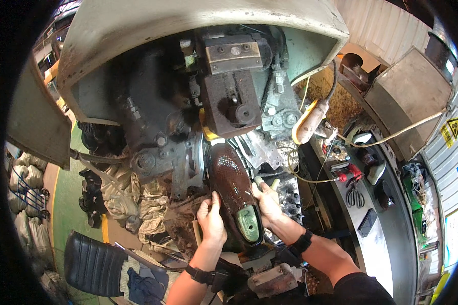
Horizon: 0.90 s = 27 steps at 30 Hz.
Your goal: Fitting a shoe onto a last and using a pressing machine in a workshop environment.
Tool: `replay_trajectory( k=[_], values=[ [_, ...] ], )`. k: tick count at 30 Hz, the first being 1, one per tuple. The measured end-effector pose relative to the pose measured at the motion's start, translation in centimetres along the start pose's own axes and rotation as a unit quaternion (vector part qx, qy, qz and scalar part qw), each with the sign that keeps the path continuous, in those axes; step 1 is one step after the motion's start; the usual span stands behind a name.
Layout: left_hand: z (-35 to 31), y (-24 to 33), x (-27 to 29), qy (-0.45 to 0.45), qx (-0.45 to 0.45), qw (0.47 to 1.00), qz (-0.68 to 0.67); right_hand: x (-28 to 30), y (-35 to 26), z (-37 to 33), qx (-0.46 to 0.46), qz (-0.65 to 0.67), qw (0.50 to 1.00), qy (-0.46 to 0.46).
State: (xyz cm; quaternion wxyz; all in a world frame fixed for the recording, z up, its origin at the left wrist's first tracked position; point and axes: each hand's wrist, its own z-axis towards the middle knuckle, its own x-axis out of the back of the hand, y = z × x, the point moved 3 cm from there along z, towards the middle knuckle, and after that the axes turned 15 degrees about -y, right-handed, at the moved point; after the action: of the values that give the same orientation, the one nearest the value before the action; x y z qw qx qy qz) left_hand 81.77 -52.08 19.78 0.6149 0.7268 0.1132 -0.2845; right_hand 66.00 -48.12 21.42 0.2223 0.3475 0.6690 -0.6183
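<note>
A brown, scaly-textured shoe upper [229, 175] lies toe-away on a green shoe last [249, 223] in the middle of a machine. My left hand [212, 221] is closed at the upper's left edge, thumb up and fingers curled. On the other side my right hand [269, 206] is closed along the upper's right edge, its fingertips beside pale stubby knobs [267, 183]. The undersides of both grips are hidden. Metal plates [188, 168] flank the toe, and a dark press block [231, 104] hangs above it.
A curved pale hood [198, 15] arches over the machine. To the right, a yellow-and-white hand lamp [310, 122] hangs by its cable. Scissors [355, 195] and a phone-like dark slab [367, 222] lie on a side bench [376, 254]. A black chair [94, 264] stands lower left, near bundled sacks [119, 201].
</note>
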Motion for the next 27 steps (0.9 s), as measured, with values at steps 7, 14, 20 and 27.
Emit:
replay_trajectory(
  k=[7,14,20,27],
  values=[
    [0.5,-3.3,-1.1,0.068,-0.055,0.996,0.014,2.6,2.0,1.5,0.059,0.011,0.998,-0.037],
    [0.7,-5.4,0.3,0.022,-0.096,0.995,-0.018,2.5,2.8,1.4,0.080,0.042,0.994,-0.063],
    [-1.0,-3.6,-1.4,0.046,-0.042,0.996,-0.068,2.3,2.7,0.7,0.032,0.104,0.992,-0.060],
    [-1.6,-1.4,4.1,0.038,-0.109,0.961,0.253,5.3,-1.8,-2.0,-0.133,-0.037,0.988,-0.075]
  ],
)
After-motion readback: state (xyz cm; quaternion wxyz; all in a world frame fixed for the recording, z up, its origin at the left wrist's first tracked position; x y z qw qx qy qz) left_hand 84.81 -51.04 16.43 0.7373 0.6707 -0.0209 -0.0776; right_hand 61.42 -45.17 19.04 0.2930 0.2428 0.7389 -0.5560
